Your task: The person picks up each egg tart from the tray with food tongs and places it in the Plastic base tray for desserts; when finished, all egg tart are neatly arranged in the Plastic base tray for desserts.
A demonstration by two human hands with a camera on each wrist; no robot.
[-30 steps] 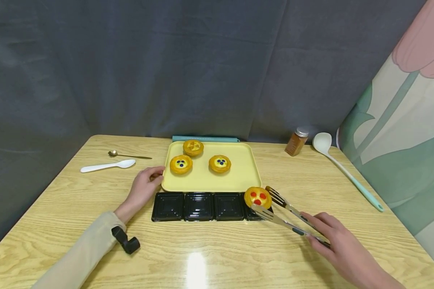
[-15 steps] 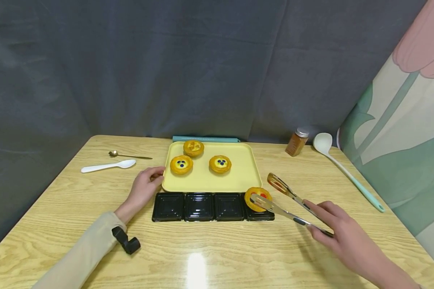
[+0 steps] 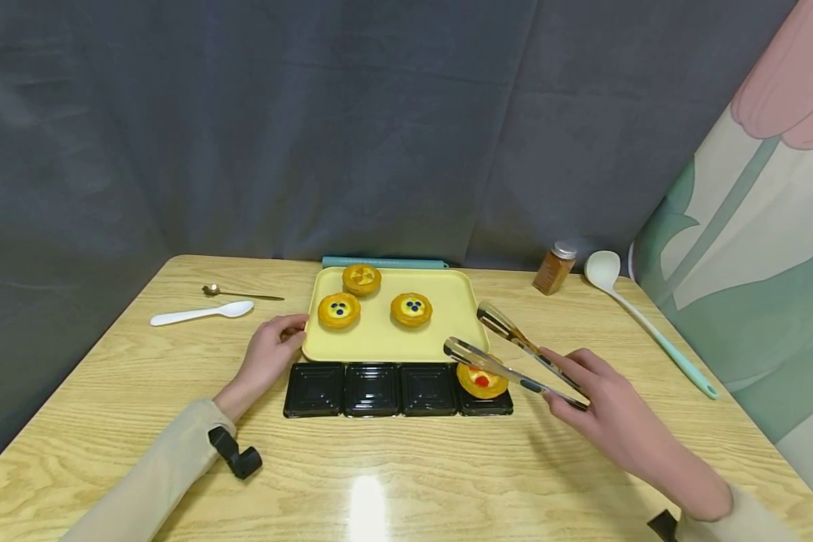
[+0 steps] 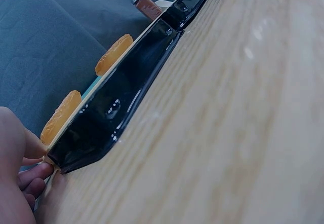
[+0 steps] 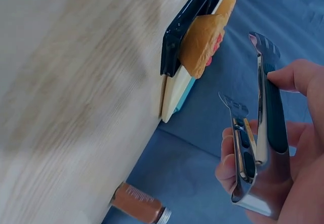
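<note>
Tongs are the main change: a second ago their tips flanked the red-topped tart (image 3: 482, 387); now the tongs (image 3: 532, 386) are off it and shifted up and left, jaws parted, tips over the near right part of the yellow tray (image 3: 440, 331). Right hand (image 3: 599, 403) holds them, fingers and thumb wrapped loosely on the two arms; its sleeve (image 3: 732, 523) has come into view. Right wrist view shows a gap between tongs and tart. Left hand (image 3: 269, 346) unchanged, fingers bent at the tray's left rim, pinching it.

Writing: spice jar (image 3: 554, 269) carries print on its side, too small to read.

Containers: black container (image 3: 428, 389), four square compartments in a row, just in front of tray; red-topped tart sits in the rightmost, where it was. Tray bears two blue-dotted tarts (image 3: 339, 310) and, at its far left, a yellow-topped tart (image 3: 362, 279). Jar, silver-lidded, holds something reddish brown; stands on the tabletop (image 3: 312, 482), right of tray
</note>
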